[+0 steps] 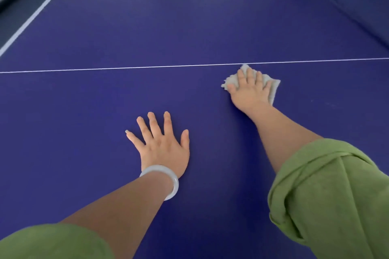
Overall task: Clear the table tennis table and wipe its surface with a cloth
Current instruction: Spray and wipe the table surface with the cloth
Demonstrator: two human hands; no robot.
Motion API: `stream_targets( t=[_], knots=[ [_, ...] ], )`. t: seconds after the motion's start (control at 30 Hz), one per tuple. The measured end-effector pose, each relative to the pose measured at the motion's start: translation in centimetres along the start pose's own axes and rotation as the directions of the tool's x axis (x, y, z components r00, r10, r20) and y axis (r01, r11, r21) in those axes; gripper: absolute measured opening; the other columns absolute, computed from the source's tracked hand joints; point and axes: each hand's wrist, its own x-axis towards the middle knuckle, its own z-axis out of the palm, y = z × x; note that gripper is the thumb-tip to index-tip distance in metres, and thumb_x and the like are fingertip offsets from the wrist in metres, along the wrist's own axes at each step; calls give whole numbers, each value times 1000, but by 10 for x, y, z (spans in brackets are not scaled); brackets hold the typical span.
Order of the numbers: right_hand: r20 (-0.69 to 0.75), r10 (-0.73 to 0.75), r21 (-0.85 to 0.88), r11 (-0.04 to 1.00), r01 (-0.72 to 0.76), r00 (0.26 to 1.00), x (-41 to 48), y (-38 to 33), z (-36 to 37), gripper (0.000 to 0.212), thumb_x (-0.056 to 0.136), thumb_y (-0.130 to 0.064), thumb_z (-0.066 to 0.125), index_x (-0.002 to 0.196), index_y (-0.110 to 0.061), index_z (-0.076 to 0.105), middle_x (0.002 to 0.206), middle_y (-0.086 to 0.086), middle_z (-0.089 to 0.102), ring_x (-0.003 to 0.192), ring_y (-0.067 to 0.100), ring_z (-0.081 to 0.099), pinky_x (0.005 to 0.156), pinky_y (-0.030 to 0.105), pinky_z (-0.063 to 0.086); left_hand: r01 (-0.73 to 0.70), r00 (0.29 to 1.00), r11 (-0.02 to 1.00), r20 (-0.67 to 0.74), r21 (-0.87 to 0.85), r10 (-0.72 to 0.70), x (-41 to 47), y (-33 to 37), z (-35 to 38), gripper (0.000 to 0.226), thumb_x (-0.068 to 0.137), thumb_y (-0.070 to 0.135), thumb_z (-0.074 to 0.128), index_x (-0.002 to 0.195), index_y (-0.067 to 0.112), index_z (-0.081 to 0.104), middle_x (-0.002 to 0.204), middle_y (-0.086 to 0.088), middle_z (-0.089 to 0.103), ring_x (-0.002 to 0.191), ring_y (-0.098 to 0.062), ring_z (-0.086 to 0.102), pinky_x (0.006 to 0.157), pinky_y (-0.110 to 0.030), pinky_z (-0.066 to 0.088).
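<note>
Fingers (250, 75) flat — cloth (274, 88) beneath

table (189, 27): we see plain deep violet-blue across most of the frame.
centre line (126, 69): we see thin white, mid-frame.
border line (31, 19): we see broader white, upper left.
cloth (273, 88): we find it off-white, right of centre.
left sleeve (52, 242): we read plain leaf green, lower left.
right sleeve (328, 195): we see the same green, lower right.
bangle (172, 183): we see milky white, lower middle.
net (357, 0): we see dark blue with a white top band, upper right.
</note>
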Motion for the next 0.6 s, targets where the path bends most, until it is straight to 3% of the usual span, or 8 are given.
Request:
stream_targets(
  t=[0.1, 0.2, 0.27, 0.33, 0.4, 0.47, 0.53, 0.6],
  knots=[
    [23, -262, -37, 964, 263, 965, -45, -42, 12, 63, 102, -52, 17, 158, -28, 0, 165, -3, -11, 151, 26, -13, 119, 55, -8, 11, 1000, 1000, -15, -10, -11, 0, -2, 1, 73, 95, 62, 4, 157, 24, -2, 165, -12, -3, 150, -37, -10, 116, -66, 0],
    [51, -432, -79, 897, 435, 900, -83, -14, 15, 62, 103, -55, 16, 158, -30, -1, 165, -7, -10, 152, 21, -12, 121, 50, -9, 9, 999, 1000, -33, -22, -10, 0, -2, 2, 74, 94, 63, 6, 157, 24, 1, 164, -12, -1, 150, -37, -8, 116, -66, 0],
    [31, -383, -78, 920, 384, 923, -81, 32, 6, 61, 103, -55, 17, 157, -34, 0, 165, -9, -9, 152, 19, -12, 121, 49, -8, 7, 999, 1000, -42, -20, -7, -1, -2, 2, 74, 95, 62, 7, 157, 23, 2, 164, -13, 1, 150, -38, -7, 116, -66, 0],
    [21, -168, -55, 984, 169, 986, -69, 85, -6, 61, 102, -56, 18, 157, -36, 1, 165, -9, -9, 152, 21, -11, 121, 51, -8, 7, 999, 1000, -46, -15, -7, -1, -1, 3, 74, 95, 62, 7, 157, 23, 3, 164, -13, 2, 150, -39, -6, 116, -67, 0],
    [23, 68, -29, 997, -68, 997, -64, 120, -14, 63, 101, -56, 17, 157, -33, 1, 166, -6, -9, 152, 23, -11, 120, 54, -7, 5, 999, 1000, -53, -7, -6, -1, -1, 4, 74, 95, 62, 8, 157, 22, 5, 164, -14, 3, 150, -39, -4, 115, -67, 1],
    [4, 156, -14, 988, -156, 988, -76, 117, -9, 64, 101, -55, 15, 158, -29, 0, 166, -1, -9, 152, 26, -11, 120, 55, -7, 5, 999, 1000, -43, -2, -5, -1, -2, 3, 73, 95, 62, 8, 157, 22, 4, 164, -14, 3, 150, -40, -4, 115, -67, 0],
    [-33, 60, -40, 997, -62, 998, -106, 87, 4, 65, 100, -54, 11, 158, -28, -2, 166, -1, -9, 152, 28, -10, 120, 55, -8, 2, 999, 1000, -41, 0, -2, -1, -3, 4, 73, 95, 62, 7, 157, 22, 4, 164, -14, 2, 150, -40, -5, 115, -68, 0],
    [-33, -193, -94, 977, 190, 981, -150, 54, 18, 69, 95, -57, 3, 158, -29, -1, 165, -4, -10, 151, 26, -10, 120, 52, -7, 3, 999, 1000, -43, 6, -3, -1, -4, 4, 74, 95, 62, 7, 157, 23, 4, 164, -14, 2, 150, -40, -4, 115, -68, 1]
  ],
)
